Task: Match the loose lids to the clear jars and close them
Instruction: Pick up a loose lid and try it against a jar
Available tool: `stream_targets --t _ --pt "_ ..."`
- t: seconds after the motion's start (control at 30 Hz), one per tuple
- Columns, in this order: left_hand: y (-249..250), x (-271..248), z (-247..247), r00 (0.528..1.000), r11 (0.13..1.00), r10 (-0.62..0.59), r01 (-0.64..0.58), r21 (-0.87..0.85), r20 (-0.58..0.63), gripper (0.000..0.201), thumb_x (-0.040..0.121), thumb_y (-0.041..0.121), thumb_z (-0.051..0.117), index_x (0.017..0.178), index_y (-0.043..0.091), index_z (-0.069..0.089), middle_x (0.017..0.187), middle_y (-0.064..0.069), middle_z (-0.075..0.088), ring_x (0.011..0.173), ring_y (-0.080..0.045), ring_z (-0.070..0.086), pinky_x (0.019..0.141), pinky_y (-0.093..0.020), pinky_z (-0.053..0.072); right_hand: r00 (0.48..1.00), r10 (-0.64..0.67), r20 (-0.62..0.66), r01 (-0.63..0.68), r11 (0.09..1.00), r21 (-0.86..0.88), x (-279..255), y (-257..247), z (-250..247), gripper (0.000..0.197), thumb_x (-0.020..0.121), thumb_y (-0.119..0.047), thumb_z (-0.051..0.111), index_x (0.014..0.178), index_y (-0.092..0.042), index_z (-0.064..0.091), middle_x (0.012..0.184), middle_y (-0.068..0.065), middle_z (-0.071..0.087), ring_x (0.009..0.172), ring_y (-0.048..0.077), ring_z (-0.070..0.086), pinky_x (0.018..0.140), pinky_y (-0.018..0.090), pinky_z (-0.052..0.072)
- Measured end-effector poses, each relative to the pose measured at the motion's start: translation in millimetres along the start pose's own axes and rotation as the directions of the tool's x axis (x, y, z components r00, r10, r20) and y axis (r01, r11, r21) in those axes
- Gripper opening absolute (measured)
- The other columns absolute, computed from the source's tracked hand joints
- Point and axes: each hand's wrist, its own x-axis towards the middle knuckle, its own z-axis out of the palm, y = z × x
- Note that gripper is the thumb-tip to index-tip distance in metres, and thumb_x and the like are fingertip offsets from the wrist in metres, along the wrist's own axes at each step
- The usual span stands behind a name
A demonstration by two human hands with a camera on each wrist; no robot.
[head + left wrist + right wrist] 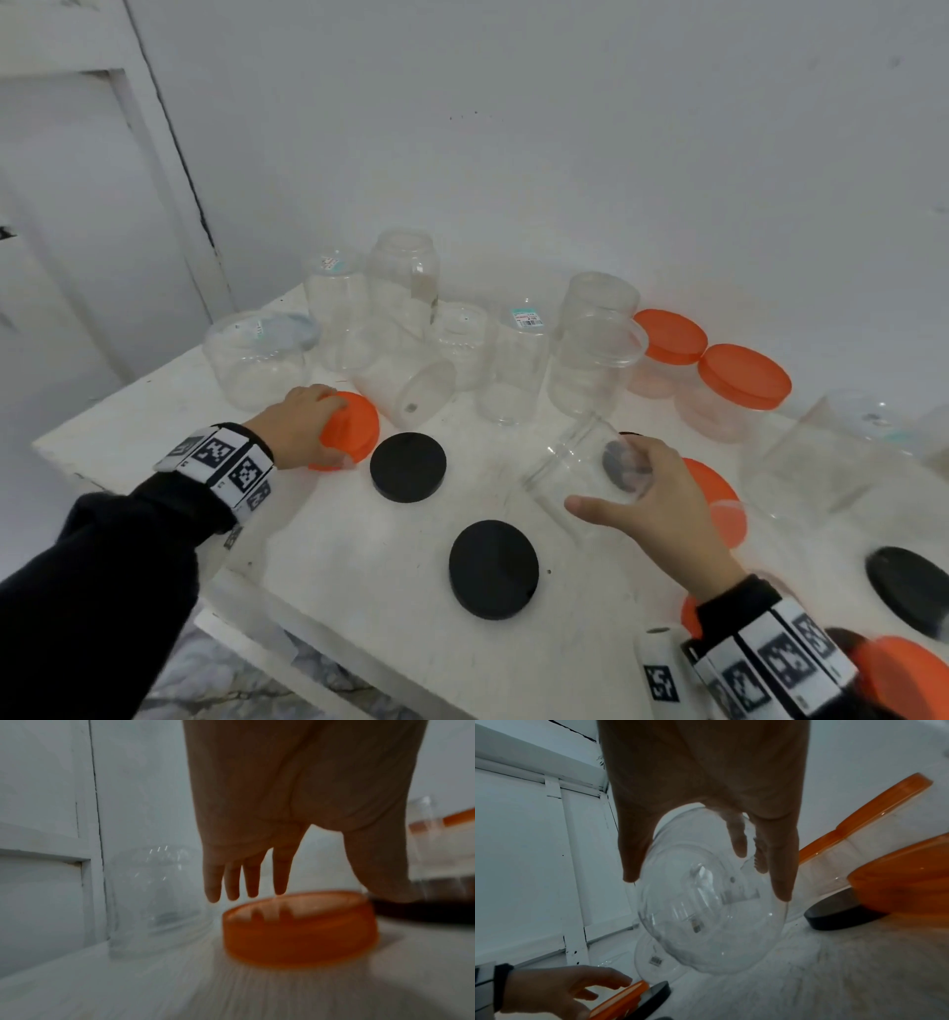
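Note:
My left hand [328, 426] is spread over a loose orange lid [354, 429] on the white table [359, 616]. In the left wrist view the hand [323, 896] has straight fingers [253, 882] that reach the far rim of the lid [298, 929], with the thumb at its right side. My right hand [608, 480] grips a clear open jar [575, 462], tilted and lifted off the table. The right wrist view shows the thumb and fingers of that hand [706, 886] round the jar [706, 923].
Black lids [408, 466] [494, 569] [906, 591] and an orange lid [719, 493] lie loose. Several open clear jars stand at the back, and one [405, 385] lies on its side. Two orange-lidded jars [670, 336] [744, 375] stand back right. The table edge runs front left.

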Motion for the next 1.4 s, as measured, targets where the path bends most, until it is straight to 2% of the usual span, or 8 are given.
stream_targets --t 0.23,0.37,0.5,0.67,0.87,1.13,1.3,1.4 --pt "79.8 -23.9 -20.0 0.920 0.942 0.326 -0.336 -0.009 -0.217 0.042 0.088 0.041 0.058 0.123 0.019 0.051 0.124 0.005 0.044 0.116 -0.013 0.040 0.091 -0.024 0.036 0.988 -0.004 -0.156 0.014 0.998 0.063 -20.5 5.7 -36.3 0.106 0.032 -0.062 0.075 0.126 -0.027 0.041 0.122 -0.008 0.047 0.110 0.011 0.050 0.082 0.024 0.040" --pt "147.6 -20.6 -7.7 0.788 0.791 0.604 -0.611 -0.026 -0.121 0.044 0.089 0.041 0.057 0.127 0.021 0.048 0.127 0.008 0.043 0.120 -0.010 0.038 0.091 -0.023 0.034 0.968 0.018 -0.251 0.011 0.993 0.116 -36.3 14.1 -66.8 0.090 0.048 -0.033 0.092 0.119 -0.030 0.037 0.126 -0.007 0.047 0.114 0.015 0.049 0.088 0.030 0.043" --pt "212.4 2.0 10.8 0.649 0.649 0.761 -0.761 0.001 -0.006 0.054 0.085 0.040 0.063 0.132 0.020 0.044 0.132 0.005 0.042 0.121 -0.011 0.039 0.099 -0.029 0.036 0.922 0.061 -0.382 -0.023 0.994 0.104 -55.7 25.4 -97.2 0.095 0.040 -0.038 0.087 0.120 -0.027 0.037 0.125 -0.003 0.045 0.111 0.016 0.049 0.087 0.033 0.047" --pt "283.7 33.0 27.5 0.551 0.549 0.826 -0.834 0.053 0.116 0.065 0.078 0.036 0.072 0.132 0.015 0.043 0.139 -0.001 0.038 0.125 -0.019 0.038 0.100 -0.033 0.036 0.869 0.109 -0.482 -0.130 0.991 -0.010 -79.8 48.5 -126.6 0.105 0.042 -0.046 0.089 0.131 -0.016 0.042 0.120 0.000 0.040 0.097 0.002 0.047 0.073 0.011 0.038" --pt "330.5 57.9 46.4 0.535 0.522 0.819 -0.845 0.119 0.206 0.102 0.064 0.041 0.082 0.145 0.016 0.024 0.154 -0.004 0.016 0.139 -0.022 0.020 0.112 -0.038 0.026 0.855 0.186 -0.484 -0.237 0.971 -0.045 -99.0 82.0 -146.3 0.105 0.035 -0.068 0.082 0.121 -0.016 0.053 0.116 0.006 0.055 0.097 0.012 0.060 0.083 0.029 0.053" --pt "351.1 69.6 54.2 0.570 0.574 0.782 -0.816 0.068 0.252 0.102 0.063 0.035 0.084 0.144 0.018 0.025 0.152 -0.006 0.018 0.139 -0.023 0.017 0.112 -0.037 0.024 0.831 0.259 -0.492 -0.229 0.966 0.122 -120.3 79.2 -144.4 0.090 0.052 -0.014 0.091 0.125 -0.018 0.038 0.121 -0.002 0.039 0.101 0.006 0.046 0.071 0.009 0.037" --pt "344.3 71.8 44.7 0.602 0.599 0.774 -0.797 0.081 0.197 0.098 0.061 0.035 0.085 0.141 0.016 0.032 0.144 -0.004 0.026 0.132 -0.022 0.022 0.110 -0.038 0.028 0.847 0.251 -0.469 -0.172 0.964 0.205 -114.2 78.9 -142.2 0.086 0.054 -0.015 0.091 0.120 -0.024 0.037 0.122 -0.001 0.047 0.099 -0.005 0.046 0.072 0.009 0.036" --pt "328.8 74.2 34.9 0.640 0.635 0.753 -0.768 0.091 0.153 0.097 0.061 0.036 0.084 0.141 0.016 0.033 0.143 -0.005 0.027 0.131 -0.022 0.022 0.110 -0.036 0.028 0.868 0.222 -0.445 -0.137 0.967 0.215 -105.3 78.1 -134.7 0.096 0.043 -0.038 0.092 0.121 -0.025 0.039 0.122 -0.004 0.048 0.110 0.006 0.049 0.084 0.020 0.043"
